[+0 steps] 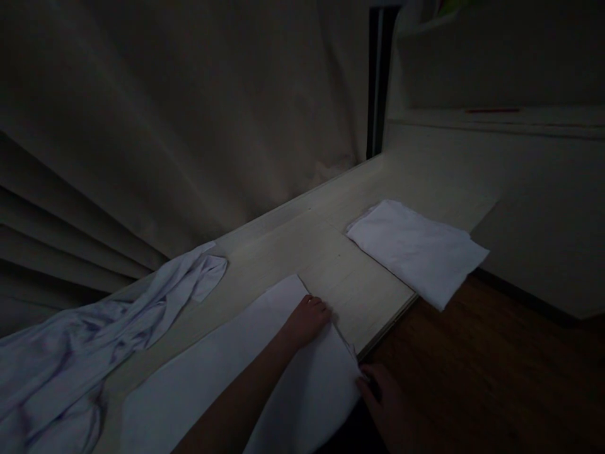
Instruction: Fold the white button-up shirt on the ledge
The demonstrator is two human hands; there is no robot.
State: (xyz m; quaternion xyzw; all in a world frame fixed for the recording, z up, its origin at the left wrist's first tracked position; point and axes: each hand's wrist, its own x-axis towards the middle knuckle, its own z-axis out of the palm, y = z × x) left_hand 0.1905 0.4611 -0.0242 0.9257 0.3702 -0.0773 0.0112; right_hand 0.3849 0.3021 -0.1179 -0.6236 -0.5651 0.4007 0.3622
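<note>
A white cloth lies flat and spread on the pale board, its near part hanging toward my body. My left hand rests on the cloth close to its far right edge, with the fingers bent and closed at that edge. At the cloth's near right corner, my right hand pinches the edge between thumb and fingers. The light is dim, so the fingertips of both hands are hard to make out.
A folded white cloth lies farther right, one corner overhanging the board's edge. Crumpled pale fabric covers the left side. A beige curtain hangs behind the wooden board. A red pencil-like stick lies on a ledge.
</note>
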